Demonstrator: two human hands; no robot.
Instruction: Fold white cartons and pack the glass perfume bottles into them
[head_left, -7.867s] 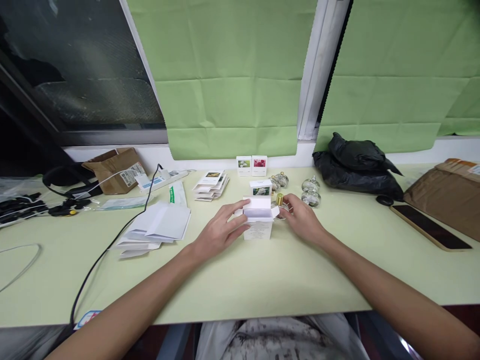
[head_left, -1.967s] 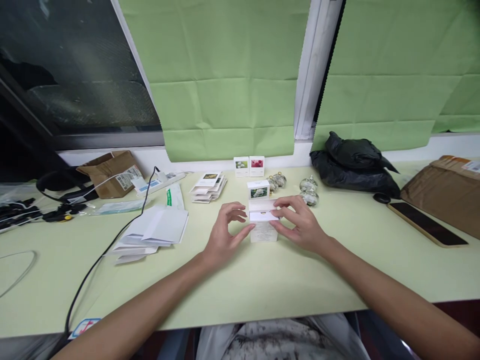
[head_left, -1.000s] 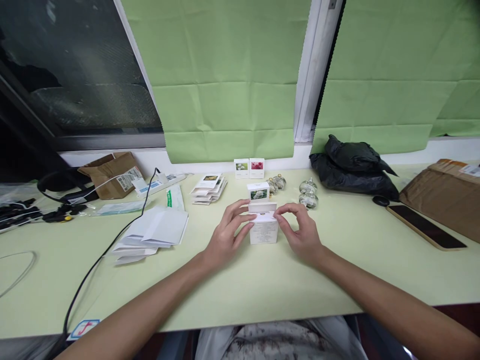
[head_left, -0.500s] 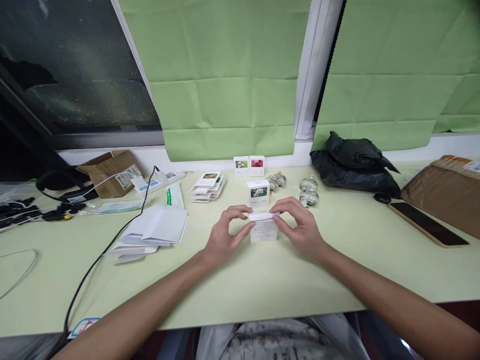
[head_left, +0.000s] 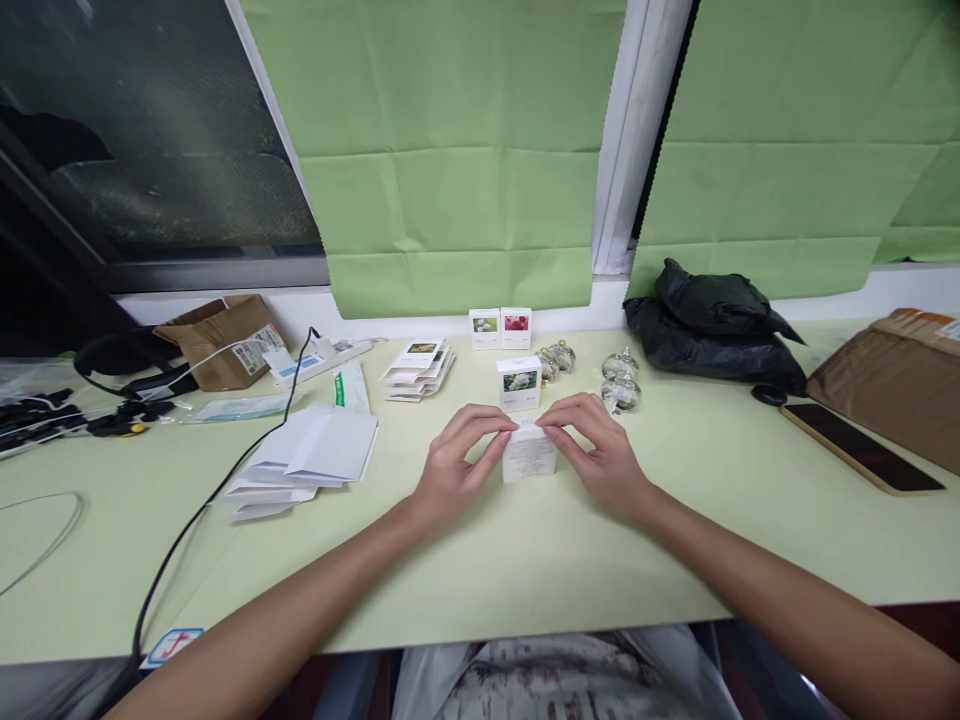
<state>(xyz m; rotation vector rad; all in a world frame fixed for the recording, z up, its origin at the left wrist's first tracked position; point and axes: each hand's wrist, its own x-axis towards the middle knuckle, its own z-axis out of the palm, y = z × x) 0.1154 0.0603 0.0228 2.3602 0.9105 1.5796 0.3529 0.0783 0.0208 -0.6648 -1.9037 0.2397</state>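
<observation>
Head view: at nine o'clock of the small white carton (head_left: 529, 458), a black cable (head_left: 217, 500) trails over the desk (head_left: 525, 570) past a stack of folded white inserts (head_left: 315, 455), both well clear of the hands; the left hand (head_left: 455, 462) grips the carton's left side, thumb low on the near face, fingers (head_left: 487, 422) curled over the top edge; the carton stands upright at mid-desk between both hands; the right hand (head_left: 600, 455) mirrors that grip from three o'clock, its fingers bent onto the top flap, probably so the two sides brace the light carton while the flap is pressed flat; at twelve o'clock a flower-printed carton (head_left: 519, 382) stands just behind, not touching; glass bottles (head_left: 621, 380) sit at one o'clock; a black bag (head_left: 712, 330) and a phone (head_left: 862, 450) lie farther right.
</observation>
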